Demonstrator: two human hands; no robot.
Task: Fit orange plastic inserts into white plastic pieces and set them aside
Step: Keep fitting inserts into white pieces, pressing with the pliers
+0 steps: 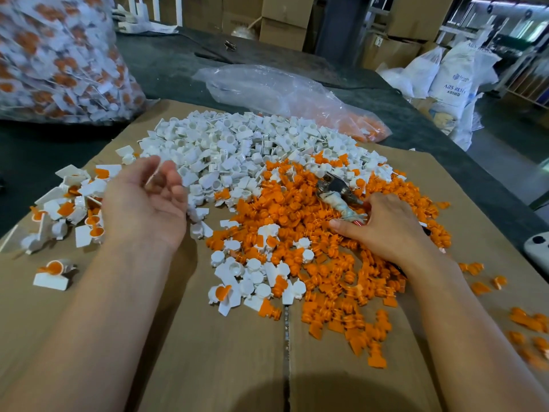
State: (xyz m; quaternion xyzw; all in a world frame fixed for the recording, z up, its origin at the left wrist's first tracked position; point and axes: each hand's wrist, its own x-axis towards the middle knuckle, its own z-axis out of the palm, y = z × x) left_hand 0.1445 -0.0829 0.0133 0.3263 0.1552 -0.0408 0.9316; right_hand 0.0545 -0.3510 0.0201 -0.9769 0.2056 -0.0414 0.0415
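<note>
We work at a cardboard-covered surface (222, 352) in a storeroom of cardboard boxes (285, 22) and white sacks (445, 75), with white plastic pieces (225, 150) heaped at the far middle, orange plastic inserts (326, 263) spread to the right and fitted pieces (74, 203) at the left. The left grip (145, 200) lies palm up, fingers loosely curled and apparently empty, though blurred. The right grip (383, 224) rests on the orange heap over a metal tool (332, 185); its fingers are hidden, so we cannot tell what it holds.
</note>
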